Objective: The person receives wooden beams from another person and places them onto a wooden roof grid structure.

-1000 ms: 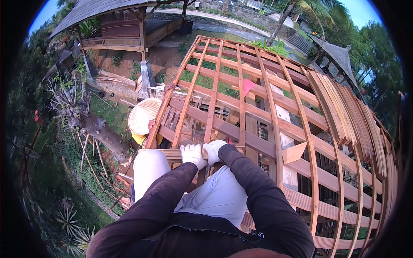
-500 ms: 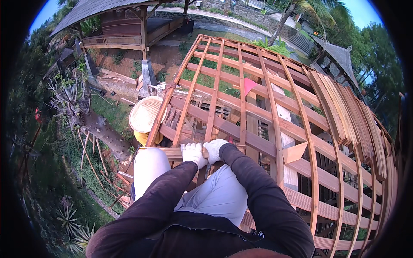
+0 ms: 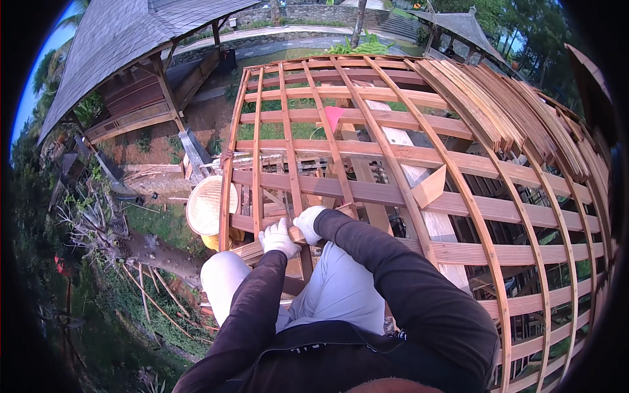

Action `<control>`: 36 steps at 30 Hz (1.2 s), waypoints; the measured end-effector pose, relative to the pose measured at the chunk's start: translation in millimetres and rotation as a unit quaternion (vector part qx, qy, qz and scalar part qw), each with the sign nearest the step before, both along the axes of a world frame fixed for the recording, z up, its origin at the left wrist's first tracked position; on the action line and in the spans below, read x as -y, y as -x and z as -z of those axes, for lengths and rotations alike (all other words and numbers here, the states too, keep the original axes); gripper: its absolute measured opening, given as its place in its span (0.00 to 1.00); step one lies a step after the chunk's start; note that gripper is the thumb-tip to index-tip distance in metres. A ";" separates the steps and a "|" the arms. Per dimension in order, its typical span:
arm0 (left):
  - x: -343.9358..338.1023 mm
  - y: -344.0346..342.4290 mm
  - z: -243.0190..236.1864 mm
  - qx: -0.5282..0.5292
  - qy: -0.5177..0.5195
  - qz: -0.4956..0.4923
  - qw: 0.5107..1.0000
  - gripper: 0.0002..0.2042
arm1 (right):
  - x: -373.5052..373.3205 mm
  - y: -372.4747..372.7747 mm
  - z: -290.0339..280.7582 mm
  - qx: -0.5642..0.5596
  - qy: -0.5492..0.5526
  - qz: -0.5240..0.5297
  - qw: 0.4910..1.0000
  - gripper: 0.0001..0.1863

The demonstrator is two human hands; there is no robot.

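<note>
My left hand [image 3: 278,239], in a white glove, is closed over a short wooden batten [image 3: 249,251] in front of my knees. Close beside it, my right hand [image 3: 308,224], gloved in white too, grips the same batten nearer its right end. The piece lies slantwise, its right end farther from me, over the wooden roof frame [image 3: 293,150]. My palms and fingers hide its middle. Whether it rests on the frame or is held just above it, I cannot tell.
A person in a woven conical hat [image 3: 211,204] is below at the frame's left edge. Stacked battens [image 3: 472,105] lie at the far right. A pink triangular piece [image 3: 335,117] and a loose wood offcut [image 3: 430,187] are on the frame. Gaps between rafters open to the ground below.
The batten has turned from lying nearly level across my view to slanting, with both hands still on it. My view has swung to the right.
</note>
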State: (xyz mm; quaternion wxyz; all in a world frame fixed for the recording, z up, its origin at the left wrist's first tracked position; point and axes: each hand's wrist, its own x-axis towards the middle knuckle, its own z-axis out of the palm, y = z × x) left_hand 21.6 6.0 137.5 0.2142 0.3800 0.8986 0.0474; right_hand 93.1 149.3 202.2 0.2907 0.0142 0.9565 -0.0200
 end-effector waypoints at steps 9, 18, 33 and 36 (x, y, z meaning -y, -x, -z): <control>5.6 4.9 5.0 -0.010 0.011 0.050 0.999 0.50 | 6.9 -15.2 2.9 -0.057 0.014 0.008 0.998 0.28; 9.7 -5.2 -2.5 -0.065 -0.117 -0.012 0.991 0.43 | 11.3 -26.8 -28.3 -0.179 -0.037 -0.004 0.983 0.19; -107.0 -62.8 -199.7 -0.260 -0.471 0.273 0.798 0.27 | -40.3 -179.5 -161.6 -0.488 -0.146 0.235 0.827 0.31; -143.3 -79.8 -260.7 -0.313 -0.545 0.303 0.716 0.36 | -67.8 -191.5 -200.4 -0.551 -0.146 0.324 0.755 0.37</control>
